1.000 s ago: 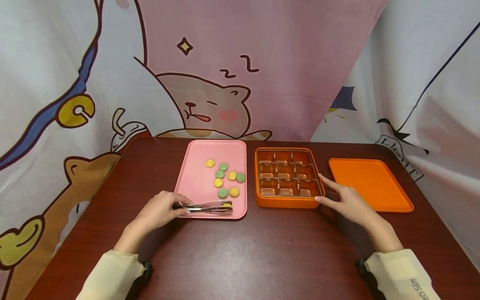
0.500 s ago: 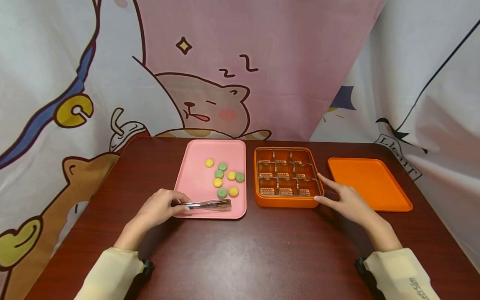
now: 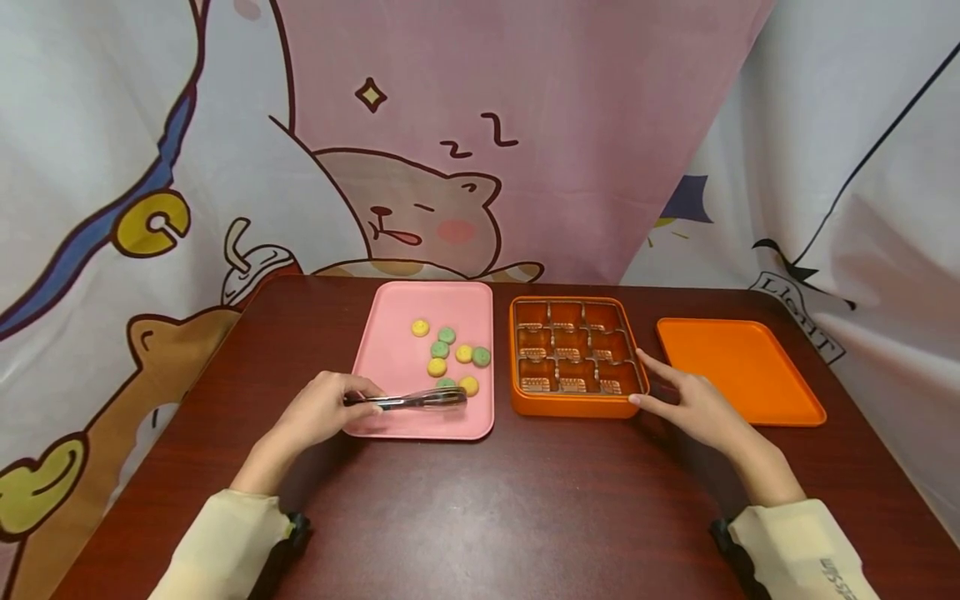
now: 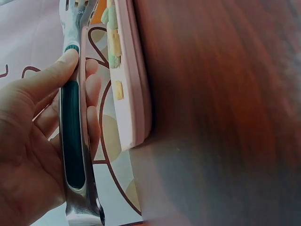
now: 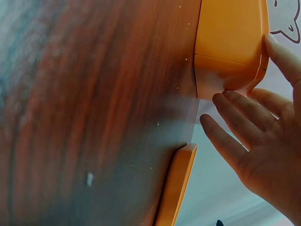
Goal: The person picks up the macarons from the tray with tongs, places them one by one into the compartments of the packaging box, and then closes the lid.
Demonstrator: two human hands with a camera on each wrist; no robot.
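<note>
Left hand (image 3: 321,412) low over the near left part of the work area, forearm running back toward the body in a pale cream sleeve with a dark band at the wrist. Fingers curled in a grip, thumb (image 4: 49,77) laid straight along the top, fingertips (image 4: 92,89) wrapped underneath; palm turned inward. Right hand (image 3: 693,406) further right, forearm angled in from the lower right, same cream sleeve and dark wrist band. Fingers straight and slightly spread, index reaching forward, thumb pointing left; fingertips (image 5: 235,101) in light contact, nothing enclosed. Both wrists close to the surface, hands well apart.
</note>
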